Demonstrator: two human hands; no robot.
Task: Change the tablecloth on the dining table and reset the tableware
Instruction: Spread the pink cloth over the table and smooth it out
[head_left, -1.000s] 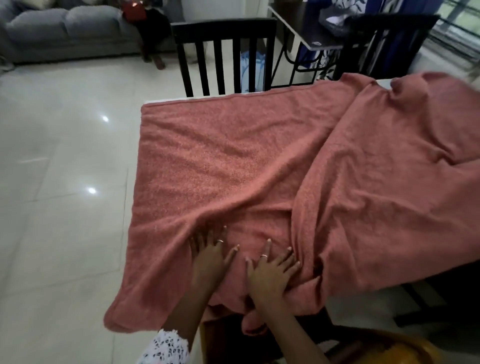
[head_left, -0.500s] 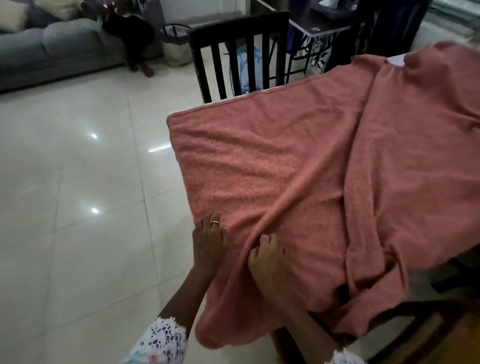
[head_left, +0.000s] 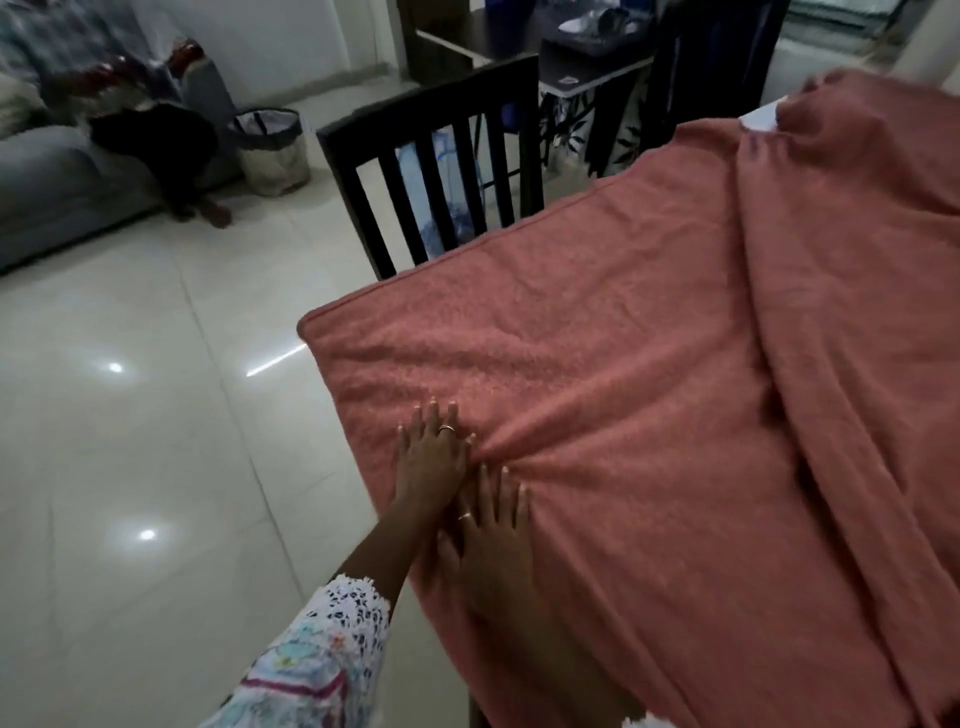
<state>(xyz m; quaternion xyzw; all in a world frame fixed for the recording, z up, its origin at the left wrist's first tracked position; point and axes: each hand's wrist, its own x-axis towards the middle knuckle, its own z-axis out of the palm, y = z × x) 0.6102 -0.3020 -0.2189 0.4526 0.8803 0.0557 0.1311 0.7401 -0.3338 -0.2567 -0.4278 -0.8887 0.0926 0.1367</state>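
Observation:
A salmon-pink tablecloth covers the dining table, flat on the left part and bunched into a long fold running down the right side. A white bit of table shows at the far corner. My left hand lies flat on the cloth near the table's left edge, fingers straight, a ring on one finger. My right hand presses flat on the cloth right beside it, fingers straight, partly overlapped by my left wrist. A small crease radiates from between the two hands. No tableware is in view.
A dark slatted chair stands at the far side of the table. Behind it is a dark side table with items on it. A grey sofa, a person's leg and a small bin are at the back left. Glossy tiled floor lies to the left.
My hands gripped and tugged the cloth toward the table's left edge, then opened flat on it. The hanging near corner is now drawn up. The camera swung left.

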